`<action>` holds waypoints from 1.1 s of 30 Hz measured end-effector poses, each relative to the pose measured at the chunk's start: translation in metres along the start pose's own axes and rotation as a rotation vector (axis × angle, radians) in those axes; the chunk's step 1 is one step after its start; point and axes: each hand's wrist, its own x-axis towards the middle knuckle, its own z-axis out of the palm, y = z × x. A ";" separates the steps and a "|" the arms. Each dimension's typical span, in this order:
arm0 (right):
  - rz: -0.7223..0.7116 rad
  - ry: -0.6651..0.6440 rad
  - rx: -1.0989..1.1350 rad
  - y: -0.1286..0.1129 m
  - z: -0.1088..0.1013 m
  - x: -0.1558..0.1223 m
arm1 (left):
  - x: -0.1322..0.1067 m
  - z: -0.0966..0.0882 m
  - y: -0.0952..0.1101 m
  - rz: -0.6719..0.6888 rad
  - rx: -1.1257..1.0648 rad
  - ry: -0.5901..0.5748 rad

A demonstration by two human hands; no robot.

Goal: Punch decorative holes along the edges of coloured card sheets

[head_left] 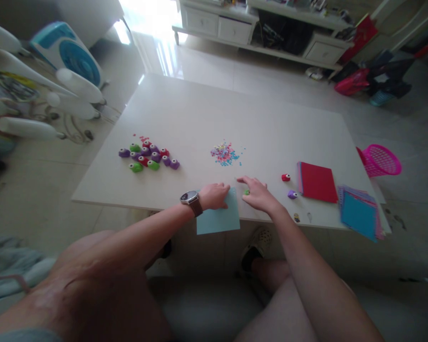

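My left hand, with a watch on the wrist, lies on a pale blue paper sheet. Its fingers are stretched out over the sheet's upper part, and the sheet juts past the table's near edge. Just to the right, my right hand has a small green craft punch between thumb and palm, partly hidden. The index finger reaches out to the left, close to a tiny pale bit on the tabletop. Beyond both hands is a loose pile of colored paper confetti.
Several eye-topped punches cluster on the left of the white table. A red punch and a purple punch stand at right, near red-topped paper squares and blue-topped sheets. A pink basket is beyond the right edge.
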 end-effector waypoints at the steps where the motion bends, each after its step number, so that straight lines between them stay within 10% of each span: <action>1: -0.006 0.037 0.005 0.001 0.000 0.001 | 0.000 0.000 0.000 -0.001 0.001 -0.001; 16: -0.026 0.061 -0.113 0.022 0.000 0.000 | 0.001 0.001 -0.001 0.038 -0.114 0.127; 21: -0.267 0.187 0.207 0.006 0.001 0.001 | 0.013 0.001 -0.004 0.094 -0.675 0.335; 26: -0.362 0.272 0.306 -0.003 0.002 0.001 | 0.020 -0.006 -0.010 0.157 -1.145 0.251; 33: -0.350 0.285 0.313 -0.007 0.007 0.002 | 0.004 -0.029 -0.031 -0.043 -0.760 0.280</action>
